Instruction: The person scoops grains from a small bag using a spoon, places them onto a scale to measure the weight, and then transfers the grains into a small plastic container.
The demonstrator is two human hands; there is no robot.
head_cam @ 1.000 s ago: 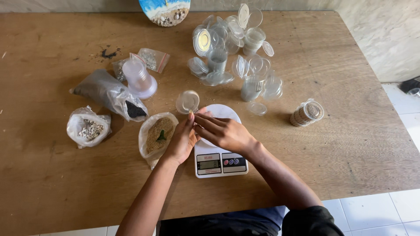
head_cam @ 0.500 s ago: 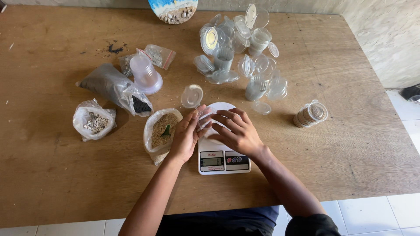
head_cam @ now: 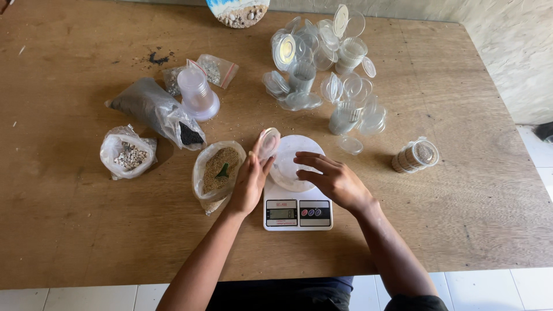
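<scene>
A white kitchen scale (head_cam: 298, 212) with a round plate (head_cam: 304, 148) sits near the table's front edge. On the plate stands a small clear plastic cup (head_cam: 286, 168) with a hinged lid (head_cam: 268, 143). My left hand (head_cam: 247, 185) is at the scale's left side, and its fingertips hold the lid tipped up and open. From the right, my right hand (head_cam: 333, 179) reaches over the plate with its fingers around the cup. The cup's contents are hidden.
Left of the scale is an open bag of tan grains with a green scoop (head_cam: 216, 170), plus a bag of white pebbles (head_cam: 128, 154) and a bag of dark grains (head_cam: 155, 112). Several empty clear cups (head_cam: 328, 63) are piled behind. A filled cup (head_cam: 416, 155) lies right.
My two hands, close together over the plate before, have drawn apart. The left hand has swung the lid up and to the left, and the right hand stays on the cup.
</scene>
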